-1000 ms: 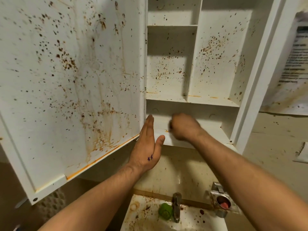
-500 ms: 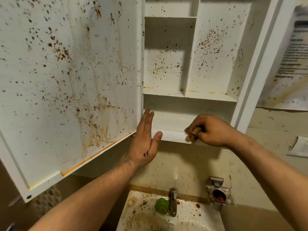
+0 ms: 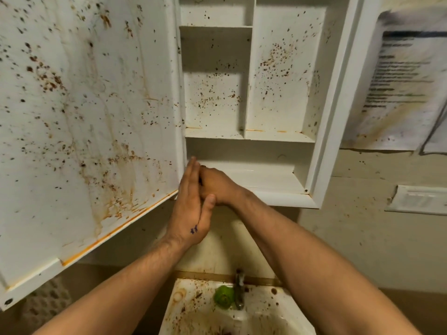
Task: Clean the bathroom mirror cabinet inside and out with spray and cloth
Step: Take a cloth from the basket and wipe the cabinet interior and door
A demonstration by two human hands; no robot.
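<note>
Count: one mirror cabinet [image 3: 336, 93], one door [image 3: 84, 117], four compartments, two hands, two paper sheets, one basin, one tap.

The cabinet occupies the upper centre of the frame, mounted on the wall [image 3: 362, 250]. Its door stands open across the left half of the frame. Both door and interior are white and speckled with brown spots and rust-coloured streaks. The compartments are two stacked at upper left, one tall at upper right, and one wide bottom compartment [image 3: 266, 175] running the full width.

The left hand [image 3: 191, 204] is at centre frame, flat, fingers straight and pressed together, against the lower hinge-side corner of the door. A small blue ink mark [image 3: 194, 229] shows near its wrist.

The right hand [image 3: 217, 187] sits at the left end of the bottom compartment, touching the left hand. Its fingers are curled, but their tips are hidden behind the left hand. Whether they pinch a cloth cannot be determined.

Cut off: the cabinet top, the door's left edge, and the lower part of the basin [image 3: 193, 310].

At bottom centre, the stained basin carries the tap [image 3: 239, 293] with a green object [image 3: 223, 298] just beside it; its type is unclear. At upper right, the sheets [image 3: 401, 88] hang on the wall, their print blurred. A white wall plate [image 3: 418, 199] lies below them.
</note>
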